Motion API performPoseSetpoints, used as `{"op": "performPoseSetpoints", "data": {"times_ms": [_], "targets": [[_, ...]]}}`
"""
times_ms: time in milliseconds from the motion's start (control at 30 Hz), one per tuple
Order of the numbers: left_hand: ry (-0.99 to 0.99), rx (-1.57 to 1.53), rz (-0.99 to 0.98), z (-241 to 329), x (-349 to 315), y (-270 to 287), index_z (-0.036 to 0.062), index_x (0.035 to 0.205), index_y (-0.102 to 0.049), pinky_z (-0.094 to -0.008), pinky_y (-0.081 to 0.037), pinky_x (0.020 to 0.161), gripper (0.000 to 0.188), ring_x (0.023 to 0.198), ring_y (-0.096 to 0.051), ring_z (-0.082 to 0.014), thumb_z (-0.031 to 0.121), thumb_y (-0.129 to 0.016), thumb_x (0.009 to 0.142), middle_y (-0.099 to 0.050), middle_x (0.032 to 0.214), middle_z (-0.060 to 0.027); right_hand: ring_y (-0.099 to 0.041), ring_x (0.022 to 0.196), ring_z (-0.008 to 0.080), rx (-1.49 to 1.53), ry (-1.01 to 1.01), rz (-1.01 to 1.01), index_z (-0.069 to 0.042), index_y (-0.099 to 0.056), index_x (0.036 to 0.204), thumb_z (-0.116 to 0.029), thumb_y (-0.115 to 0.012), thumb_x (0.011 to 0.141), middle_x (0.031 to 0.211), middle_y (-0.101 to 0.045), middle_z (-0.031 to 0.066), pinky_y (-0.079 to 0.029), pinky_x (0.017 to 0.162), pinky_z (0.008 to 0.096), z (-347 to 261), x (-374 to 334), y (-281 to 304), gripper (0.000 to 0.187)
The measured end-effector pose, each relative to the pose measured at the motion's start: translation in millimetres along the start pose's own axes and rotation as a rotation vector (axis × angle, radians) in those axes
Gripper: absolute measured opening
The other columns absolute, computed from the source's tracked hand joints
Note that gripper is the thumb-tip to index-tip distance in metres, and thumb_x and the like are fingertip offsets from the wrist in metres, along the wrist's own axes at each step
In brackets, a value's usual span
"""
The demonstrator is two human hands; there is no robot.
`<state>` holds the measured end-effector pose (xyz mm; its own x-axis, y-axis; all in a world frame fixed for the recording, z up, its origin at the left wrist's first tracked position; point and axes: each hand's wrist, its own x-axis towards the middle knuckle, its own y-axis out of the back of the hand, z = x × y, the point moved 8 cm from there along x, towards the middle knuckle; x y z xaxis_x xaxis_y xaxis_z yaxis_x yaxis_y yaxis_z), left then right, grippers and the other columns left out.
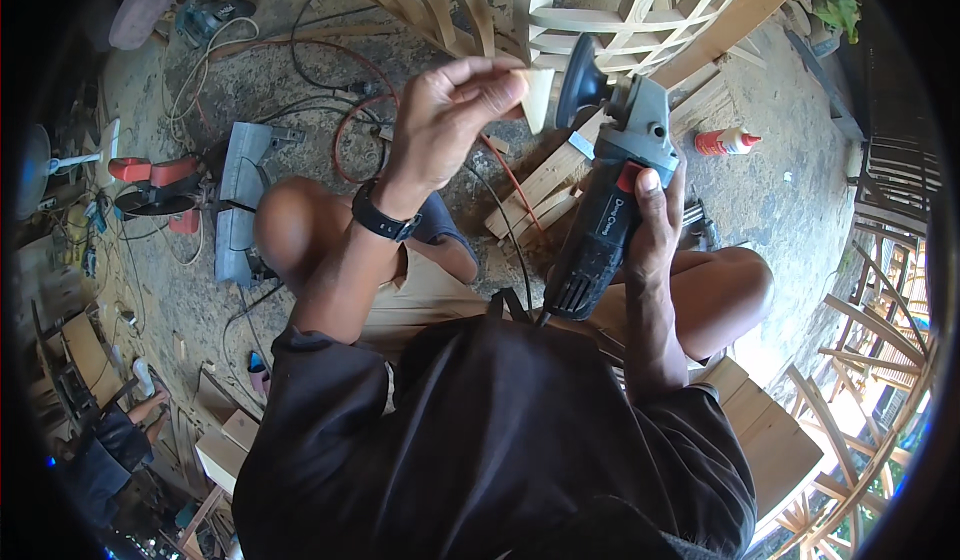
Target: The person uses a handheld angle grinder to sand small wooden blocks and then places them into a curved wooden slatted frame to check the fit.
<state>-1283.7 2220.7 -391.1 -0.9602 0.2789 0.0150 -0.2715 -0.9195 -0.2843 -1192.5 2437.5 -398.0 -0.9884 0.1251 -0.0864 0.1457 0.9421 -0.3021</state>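
Observation:
Between the thumb and fingers of my left hand (pixel 455 120) is a small pale wedge-shaped piece of wood (pixel 538 100), its narrow tip pointing down. My right hand (pixel 655 215) is wrapped round the body of an angle grinder (pixel 603 225), black with a grey metal head. A dark round disc (pixel 582 82) sits on the grinder's head, facing the wood piece with a small gap between them. The grinder's cord runs down by my lap. Whether the disc is spinning, I cannot tell.
Ahead stands a curved slatted wooden frame (pixel 620 10). Wood offcuts (pixel 545 185) lie on the floor near a red-capped bottle (pixel 727 141). A cut-off saw (pixel 155 185), cables and a red hose (pixel 345 140) are at left. Another person (pixel 115 450) is at lower left.

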Motion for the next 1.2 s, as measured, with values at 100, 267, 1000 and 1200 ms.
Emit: {"op": "performPoseSetpoints", "data": {"times_ms": [100,267,1000,1200], "targets": [[-0.006,-0.221,0.049,4.7,6.1,12.2,-0.0030,0.119,-0.066,-0.0334,-0.057,0.090,0.029,0.099,-0.070,-0.0190,0.019,-0.067,0.099,-0.072,0.112,-0.0128,-0.069,0.089,0.0272,0.084,-0.009,0.003,-0.001,-0.027,0.148,-0.033,-0.067,0.094,0.109,-0.062,0.0230,-0.059,0.076,0.0371,-5.3,-2.2,3.0,0.074],[0.003,-0.344,0.081,2.3,10.9,23.6,-0.0015,0.120,-0.065,-0.0335,-0.055,0.092,0.032,0.103,-0.068,-0.0172,0.023,-0.066,0.100,-0.071,0.113,-0.0105,-0.069,0.089,0.0291,0.068,0.005,0.005,0.002,-0.026,0.149,-0.033,-0.070,0.089,0.113,-0.060,0.0239,-0.060,0.076,0.0378,-7.6,-2.8,1.9,0.082],[0.026,-0.034,0.020,-11.5,-0.6,0.9,-0.0055,0.123,-0.063,-0.0329,-0.057,0.089,0.033,0.097,-0.069,-0.0169,0.015,-0.069,0.098,-0.071,0.111,-0.0125,-0.069,0.089,0.0302,-0.077,0.089,-0.035,0.000,-0.023,0.150,-0.039,-0.072,0.091,0.114,-0.060,0.0248,-0.059,0.076,0.0387,0.1,-6.7,0.6,0.086],[0.005,-0.088,0.060,-6.7,2.9,3.2,-0.0052,0.124,-0.064,-0.0324,-0.057,0.089,0.034,0.097,-0.069,-0.0166,0.015,-0.069,0.097,-0.072,0.110,-0.0127,-0.069,0.088,0.0295,-0.146,0.096,-0.074,0.002,-0.023,0.149,-0.045,-0.073,0.089,0.114,-0.061,0.0250,-0.060,0.076,0.0383,8.6,-5.7,3.7,0.091]]}}
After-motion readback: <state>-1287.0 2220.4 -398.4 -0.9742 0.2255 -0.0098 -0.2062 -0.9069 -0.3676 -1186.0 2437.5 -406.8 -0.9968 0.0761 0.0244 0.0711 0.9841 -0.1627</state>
